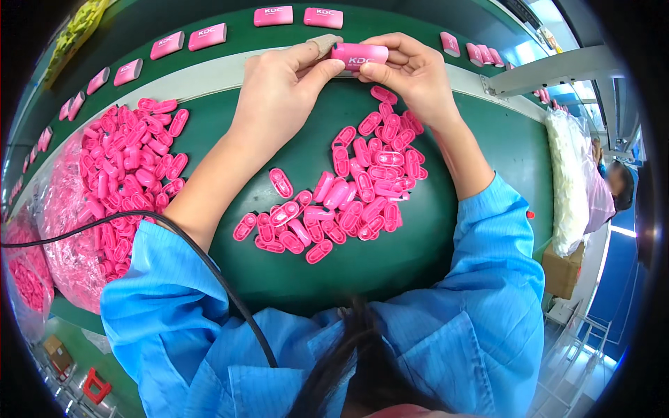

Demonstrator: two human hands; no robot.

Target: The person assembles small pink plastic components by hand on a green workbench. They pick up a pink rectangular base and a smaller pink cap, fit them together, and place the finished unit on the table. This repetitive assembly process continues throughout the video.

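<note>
At the far side of the table I hold a small pink printed casing [369,53] level between both hands. My left hand [282,82] is closed on its left end, thumb along the lower edge; a beige covering wraps one of its fingers. A small dark bit shows at that end. My right hand [412,75] pinches the right end with thumb and fingers. Below the hands, loose pink oval caps [364,187] lie scattered, many with their hollow side up. Whether a cap is at the casing's left end is hidden by my fingers.
A bigger heap of pink caps [129,157] spills from a clear plastic bag [66,230] at left. Similar casings [208,36] line the green belt beyond the pale rail. A black cable [209,261] crosses my left arm. At right are a metal bracket [550,72] and another person [619,182].
</note>
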